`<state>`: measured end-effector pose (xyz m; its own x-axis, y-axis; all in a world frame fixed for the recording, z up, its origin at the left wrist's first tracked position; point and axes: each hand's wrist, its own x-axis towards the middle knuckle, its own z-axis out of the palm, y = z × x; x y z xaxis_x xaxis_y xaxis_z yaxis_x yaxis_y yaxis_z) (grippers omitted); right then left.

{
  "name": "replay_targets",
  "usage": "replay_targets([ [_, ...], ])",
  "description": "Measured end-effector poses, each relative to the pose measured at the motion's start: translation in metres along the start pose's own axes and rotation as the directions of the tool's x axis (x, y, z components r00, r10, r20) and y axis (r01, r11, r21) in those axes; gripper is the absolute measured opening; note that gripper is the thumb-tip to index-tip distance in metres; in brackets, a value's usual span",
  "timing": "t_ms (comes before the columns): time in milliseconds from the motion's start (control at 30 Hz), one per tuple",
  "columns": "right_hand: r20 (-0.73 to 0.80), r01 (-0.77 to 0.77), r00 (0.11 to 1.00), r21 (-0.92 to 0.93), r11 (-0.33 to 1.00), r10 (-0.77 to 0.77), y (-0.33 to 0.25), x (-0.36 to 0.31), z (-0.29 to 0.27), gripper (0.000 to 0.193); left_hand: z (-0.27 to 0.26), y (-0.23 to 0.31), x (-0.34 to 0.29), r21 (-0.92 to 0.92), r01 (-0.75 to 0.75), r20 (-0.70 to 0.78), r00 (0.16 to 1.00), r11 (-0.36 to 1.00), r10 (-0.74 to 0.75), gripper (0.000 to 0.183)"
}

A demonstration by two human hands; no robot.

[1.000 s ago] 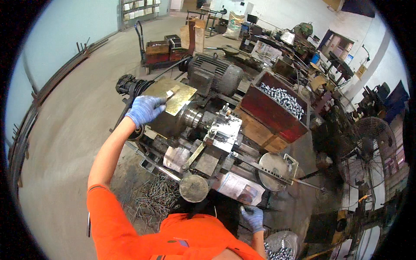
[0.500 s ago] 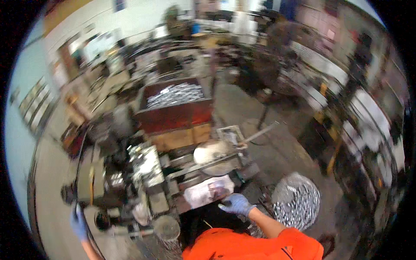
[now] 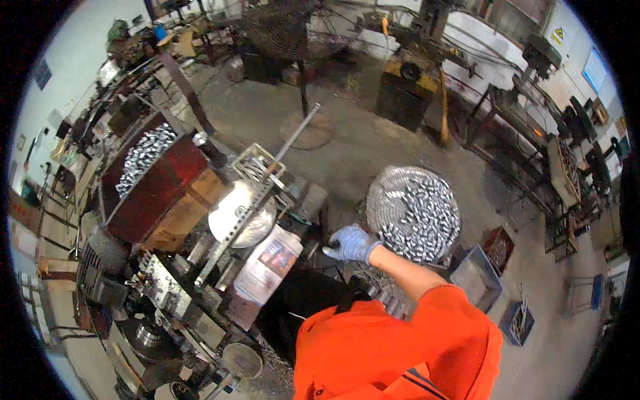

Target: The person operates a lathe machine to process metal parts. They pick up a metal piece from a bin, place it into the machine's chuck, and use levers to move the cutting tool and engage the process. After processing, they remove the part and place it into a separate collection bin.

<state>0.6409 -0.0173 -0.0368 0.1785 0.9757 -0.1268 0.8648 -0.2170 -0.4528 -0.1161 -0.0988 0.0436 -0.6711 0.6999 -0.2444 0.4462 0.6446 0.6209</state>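
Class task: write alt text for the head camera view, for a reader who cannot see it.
A person in an orange top reaches a blue-gloved right hand beside a round wire basket heaped with small shiny metal pieces. To the left stands a cluttered metalworking machine and a dark red bin of similar pieces.

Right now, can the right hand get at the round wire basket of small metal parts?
Probably yes. The right hand, in a blue glove, hangs just left of the round wire basket, whose top is open, and nothing stands between them.
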Motion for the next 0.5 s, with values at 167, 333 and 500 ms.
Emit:
replay_targets([
  [167, 0.102, -0.161, 0.982, 0.025, 0.987, 0.158, 0.023, -0.022, 0.007, 0.053, 0.010, 0.007, 0.005, 0.016, -0.062, -0.059, 0.996, 0.998, 0.063, 0.047],
  [333, -0.149, -0.330, 0.927, 0.106, 0.938, 0.343, 0.086, -0.033, 0.006, 0.054, 0.003, -0.024, 0.031, 0.030, 0.016, -0.081, 0.997, 0.999, -0.014, 0.045],
  [500, -0.204, -0.646, 0.750, -0.024, 0.763, 0.629, 0.207, -0.043, -0.005, 0.054, 0.013, -0.019, 0.036, 0.017, -0.045, -0.126, 0.991, 0.999, 0.047, 0.043],
])
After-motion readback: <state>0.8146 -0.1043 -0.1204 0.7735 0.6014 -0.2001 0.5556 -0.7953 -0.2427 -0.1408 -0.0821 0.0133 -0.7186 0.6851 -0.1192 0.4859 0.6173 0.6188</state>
